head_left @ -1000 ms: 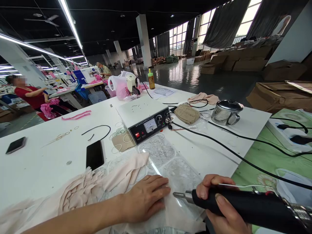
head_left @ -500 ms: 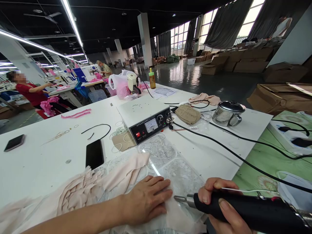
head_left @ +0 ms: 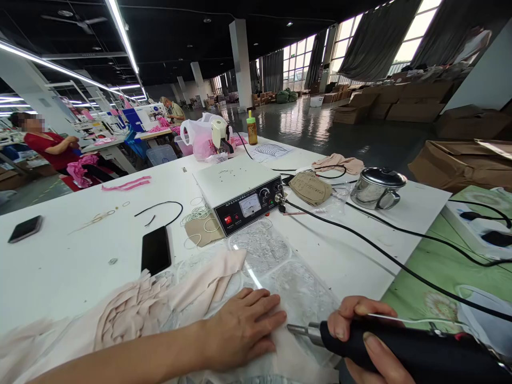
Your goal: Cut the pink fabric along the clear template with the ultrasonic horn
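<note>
My left hand [head_left: 244, 330] lies flat with its fingers stretched out, pressing pale pink fabric [head_left: 212, 277] onto a clear plastic sheet [head_left: 264, 248]. Wrapped round the black handle of an ultrasonic welding handpiece [head_left: 416, 346] is my right hand [head_left: 368, 336]. The handpiece's metal tip points left, close to my left fingertips and just over the fabric. Gathered ruffles [head_left: 136, 309] of the same fabric spread to the left of my forearm. Behind the sheet stands the control box [head_left: 250, 202], with a dial meter and a lit red switch.
Black cables [head_left: 360, 234] run from the box toward the right. A steel mug [head_left: 378, 186], a phone [head_left: 156, 249], scissors [head_left: 100, 217] and a bottle [head_left: 251, 130] stand or lie on the white table. A power strip [head_left: 480, 224] lies at right. Co-workers sit far left.
The view has shifted very slightly. My left hand stays on the fabric and the handpiece tip keeps nearly the same place. At far left, a co-worker's hand has drawn in.
</note>
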